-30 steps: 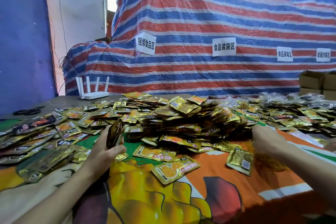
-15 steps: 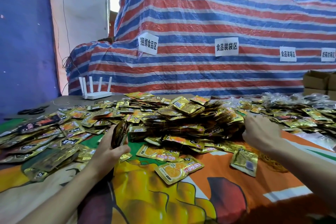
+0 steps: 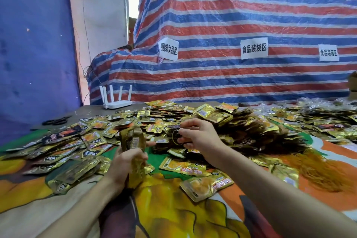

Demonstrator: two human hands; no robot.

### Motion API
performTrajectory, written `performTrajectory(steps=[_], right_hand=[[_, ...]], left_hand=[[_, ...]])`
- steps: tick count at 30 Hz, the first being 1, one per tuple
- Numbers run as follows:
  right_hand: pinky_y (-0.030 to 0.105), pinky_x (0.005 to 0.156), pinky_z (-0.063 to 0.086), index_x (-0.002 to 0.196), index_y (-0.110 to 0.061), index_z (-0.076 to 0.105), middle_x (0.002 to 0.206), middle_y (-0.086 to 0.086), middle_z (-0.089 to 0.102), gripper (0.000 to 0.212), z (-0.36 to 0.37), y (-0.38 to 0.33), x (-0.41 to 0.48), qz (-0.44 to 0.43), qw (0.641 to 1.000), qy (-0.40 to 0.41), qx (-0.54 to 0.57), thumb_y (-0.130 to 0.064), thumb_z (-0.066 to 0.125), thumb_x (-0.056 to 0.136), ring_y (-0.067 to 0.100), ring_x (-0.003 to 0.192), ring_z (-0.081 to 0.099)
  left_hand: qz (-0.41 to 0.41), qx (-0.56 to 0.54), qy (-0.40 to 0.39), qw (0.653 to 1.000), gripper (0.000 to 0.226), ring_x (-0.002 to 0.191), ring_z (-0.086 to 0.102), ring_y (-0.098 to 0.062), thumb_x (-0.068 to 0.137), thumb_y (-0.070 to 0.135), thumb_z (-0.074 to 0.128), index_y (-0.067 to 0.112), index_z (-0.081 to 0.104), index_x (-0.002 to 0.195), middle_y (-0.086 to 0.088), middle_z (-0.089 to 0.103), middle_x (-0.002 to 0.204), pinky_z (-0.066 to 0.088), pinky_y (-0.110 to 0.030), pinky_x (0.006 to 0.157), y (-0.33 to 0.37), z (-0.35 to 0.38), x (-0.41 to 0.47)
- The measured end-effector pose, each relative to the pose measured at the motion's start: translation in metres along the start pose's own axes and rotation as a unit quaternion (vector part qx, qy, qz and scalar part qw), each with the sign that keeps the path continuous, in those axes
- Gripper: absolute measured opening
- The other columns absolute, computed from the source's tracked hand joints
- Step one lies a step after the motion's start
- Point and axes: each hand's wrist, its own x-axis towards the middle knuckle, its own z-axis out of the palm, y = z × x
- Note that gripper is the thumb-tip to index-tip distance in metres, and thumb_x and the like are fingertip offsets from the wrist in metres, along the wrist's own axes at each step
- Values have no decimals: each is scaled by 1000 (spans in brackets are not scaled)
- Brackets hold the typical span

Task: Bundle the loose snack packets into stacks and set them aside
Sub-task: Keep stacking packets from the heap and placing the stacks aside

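Observation:
My left hand [image 3: 125, 164] grips an upright stack of gold snack packets [image 3: 133, 141] just above the colourful cloth. My right hand [image 3: 201, 135] is a little to the right of the stack and pinches a thin rubber band [image 3: 176, 137], which hangs as a loop between its fingers. Loose gold and dark packets [image 3: 193, 166] lie spread over the table in front of both hands, and a heap of bundled stacks [image 3: 251, 133] rises behind my right hand.
A pile of orange rubber bands [image 3: 316, 170] lies at the right on the cloth. A white router [image 3: 116, 100] and black scissors [image 3: 56, 121] sit at the back left. A striped tarpaulin [image 3: 231, 25] with paper signs closes off the far side.
My right hand came back from the right side with a rubber band and now holds it beside the stack. My left hand lifted and turned the stack upright.

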Motion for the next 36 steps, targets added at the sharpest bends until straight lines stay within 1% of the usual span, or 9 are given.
performTrajectory(steps=[6,9,11,14,18,22,28,31,36], right_hand=[[29,71,60,105,-8,66,101,15,72,18,67,20,15,15,995,-38,95,0,71,90,18,79,75],[37,82,61,92,-12,69,96,12,74,10,76,37,19,-42,999,6,15,-3,73,89,24,90,74],[30,81,59,90,-16,70,92,5,73,9,74,45,19,-78,995,32,-49,-7,73,89,18,90,71],[16,70,52,108,-17,69,97,-1,69,14,68,52,16,-87,989,7,-119,-12,68,95,9,91,67],[18,76,51,127,-15,65,113,3,67,26,61,53,15,-60,987,-55,-139,-14,57,102,12,101,65],[20,71,49,97,-21,72,101,1,69,21,56,44,9,-41,982,-116,-142,-13,53,103,11,90,63],[40,78,42,72,-4,53,86,22,62,18,58,32,9,51,968,-152,195,0,38,81,31,81,56],[37,79,42,63,-7,53,69,12,56,15,49,27,9,52,933,-150,324,-6,40,69,26,72,52],[34,67,55,96,-5,59,66,3,51,17,47,26,6,70,895,-170,406,-4,46,84,18,55,51]], left_hand=[[-123,-113,-18,986,53,66,55,-26,55,13,63,3,62,107,-12,61,76,47,-37,64,9,-4,-3],[-131,-119,6,984,32,61,58,-27,61,11,60,1,67,90,-14,62,72,49,-36,63,9,-6,-2],[-129,-110,13,985,25,59,58,-25,61,10,59,3,72,81,-13,61,71,49,-33,61,9,-7,0],[-116,-226,-47,966,34,63,50,-22,65,2,50,2,62,96,-10,54,76,45,-34,62,6,-7,3],[-108,-312,-111,937,49,67,45,-21,57,1,57,6,53,106,-9,49,81,45,-35,61,4,-9,6],[-106,-333,-91,933,50,66,46,-22,60,0,52,8,50,110,-10,49,80,43,-35,61,3,-12,7],[-108,-318,-90,938,43,65,44,-21,60,2,49,7,50,102,-9,49,78,42,-33,61,6,-11,6],[-107,-306,-108,940,43,66,45,-23,59,2,50,5,53,102,-10,49,80,43,-35,62,6,-10,5],[-111,-298,-156,935,40,66,48,-23,53,2,63,3,64,94,-10,52,81,45,-35,62,7,-8,2]])
